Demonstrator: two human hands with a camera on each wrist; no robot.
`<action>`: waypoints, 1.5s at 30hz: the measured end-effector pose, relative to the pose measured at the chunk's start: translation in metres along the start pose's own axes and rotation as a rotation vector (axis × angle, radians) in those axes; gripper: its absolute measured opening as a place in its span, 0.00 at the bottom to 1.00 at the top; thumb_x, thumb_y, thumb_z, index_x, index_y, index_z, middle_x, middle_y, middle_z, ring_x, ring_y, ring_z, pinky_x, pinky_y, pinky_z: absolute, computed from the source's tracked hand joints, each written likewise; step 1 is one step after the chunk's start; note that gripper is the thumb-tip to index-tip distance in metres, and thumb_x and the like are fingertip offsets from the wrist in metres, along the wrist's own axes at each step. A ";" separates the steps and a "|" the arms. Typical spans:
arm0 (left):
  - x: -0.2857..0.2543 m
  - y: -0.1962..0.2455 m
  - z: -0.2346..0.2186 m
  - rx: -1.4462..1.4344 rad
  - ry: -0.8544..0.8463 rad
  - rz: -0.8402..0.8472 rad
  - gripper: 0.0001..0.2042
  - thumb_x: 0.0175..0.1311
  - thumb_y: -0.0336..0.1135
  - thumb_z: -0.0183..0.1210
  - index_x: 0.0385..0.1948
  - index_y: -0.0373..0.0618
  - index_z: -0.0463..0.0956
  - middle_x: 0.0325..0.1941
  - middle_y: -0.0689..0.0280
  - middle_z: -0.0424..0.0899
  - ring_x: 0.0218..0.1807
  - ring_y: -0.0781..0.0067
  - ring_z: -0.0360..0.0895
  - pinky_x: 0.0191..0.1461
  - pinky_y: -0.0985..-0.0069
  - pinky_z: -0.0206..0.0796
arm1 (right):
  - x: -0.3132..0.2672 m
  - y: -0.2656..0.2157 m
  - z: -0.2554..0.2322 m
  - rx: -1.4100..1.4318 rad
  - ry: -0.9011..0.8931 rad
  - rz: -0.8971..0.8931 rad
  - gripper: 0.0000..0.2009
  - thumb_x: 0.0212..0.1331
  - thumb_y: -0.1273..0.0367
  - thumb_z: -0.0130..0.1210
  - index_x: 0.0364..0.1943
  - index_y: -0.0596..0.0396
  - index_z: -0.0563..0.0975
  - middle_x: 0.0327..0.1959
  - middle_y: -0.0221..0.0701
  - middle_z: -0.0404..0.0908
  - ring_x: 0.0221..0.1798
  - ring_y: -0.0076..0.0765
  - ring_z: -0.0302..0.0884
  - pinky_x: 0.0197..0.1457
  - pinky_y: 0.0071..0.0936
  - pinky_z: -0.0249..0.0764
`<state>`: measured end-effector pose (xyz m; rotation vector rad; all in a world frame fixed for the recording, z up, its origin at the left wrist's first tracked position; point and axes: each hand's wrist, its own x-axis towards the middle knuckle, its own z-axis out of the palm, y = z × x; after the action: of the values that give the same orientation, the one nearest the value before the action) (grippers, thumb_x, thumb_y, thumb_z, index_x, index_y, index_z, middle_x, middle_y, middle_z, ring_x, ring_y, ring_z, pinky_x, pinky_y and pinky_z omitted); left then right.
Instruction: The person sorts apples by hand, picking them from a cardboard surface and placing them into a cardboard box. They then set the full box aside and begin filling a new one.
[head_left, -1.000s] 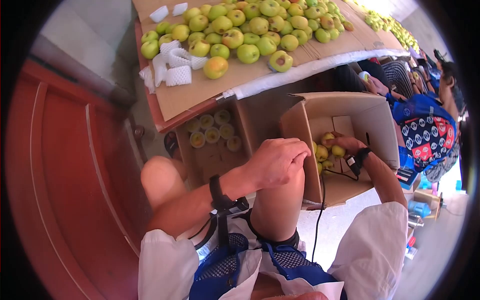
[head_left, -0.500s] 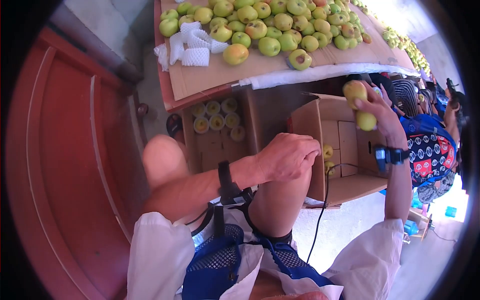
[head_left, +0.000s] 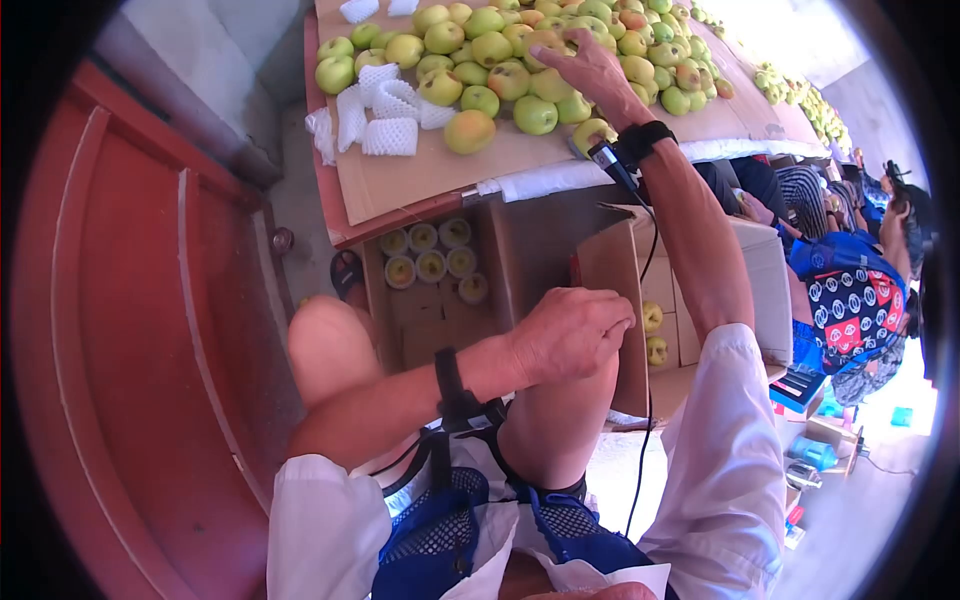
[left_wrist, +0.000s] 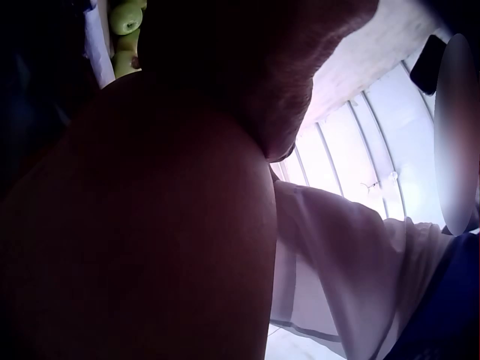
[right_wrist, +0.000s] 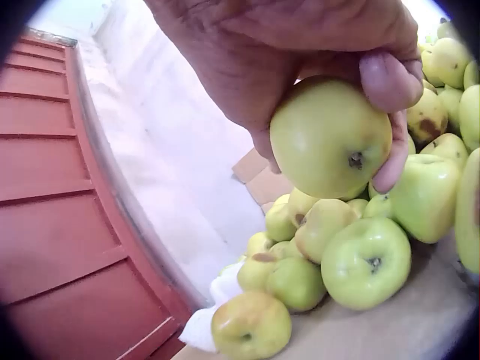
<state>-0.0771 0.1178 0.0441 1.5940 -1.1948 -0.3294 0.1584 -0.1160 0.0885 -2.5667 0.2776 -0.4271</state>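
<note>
My right hand is over the pile of green-yellow apples on the cardboard-covered table. In the right wrist view its thumb and fingers grip a pale green apple just above other apples, one side of the fruit hidden by the hand. My left hand rests on the bent knee with fingers loosely curled and nothing seen in it. The left wrist view is mostly dark, filled by the leg, with a few apples at its top corner.
White foam nets lie by the pile. An open cardboard box with a few apples stands right of the knee. Under the table, another box holds several wrapped fruits. A black cable trails from the right wrist.
My right hand was inside the box gripping apples, lifted two of them out, then moved up and left to the pile on the table. The left hand has stayed on the knee.
</note>
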 end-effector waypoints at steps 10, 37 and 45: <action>-0.002 -0.002 0.003 0.006 0.032 0.012 0.09 0.72 0.29 0.56 0.42 0.38 0.86 0.43 0.52 0.90 0.47 0.45 0.88 0.53 0.56 0.81 | -0.021 0.024 -0.034 0.184 -0.126 0.061 0.33 0.67 0.47 0.70 0.63 0.59 0.80 0.48 0.36 0.87 0.40 0.30 0.87 0.38 0.27 0.82; 0.014 0.006 0.000 -0.107 -0.055 -0.095 0.09 0.74 0.26 0.56 0.45 0.35 0.85 0.41 0.52 0.89 0.42 0.53 0.89 0.48 0.66 0.79 | -0.328 0.201 -0.032 -0.193 -0.895 0.358 0.46 0.50 0.41 0.76 0.76 0.37 0.74 0.70 0.54 0.79 0.73 0.66 0.75 0.71 0.54 0.78; 0.013 0.007 -0.002 -0.081 -0.058 -0.067 0.10 0.74 0.27 0.55 0.46 0.36 0.86 0.42 0.53 0.89 0.45 0.54 0.89 0.51 0.66 0.80 | -0.331 0.215 -0.032 -0.184 -0.839 0.339 0.44 0.46 0.46 0.78 0.72 0.40 0.78 0.65 0.54 0.78 0.70 0.65 0.76 0.74 0.51 0.74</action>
<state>-0.0733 0.1085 0.0554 1.5659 -1.1587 -0.4644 -0.1847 -0.2204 -0.0795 -2.5459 0.4321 0.8145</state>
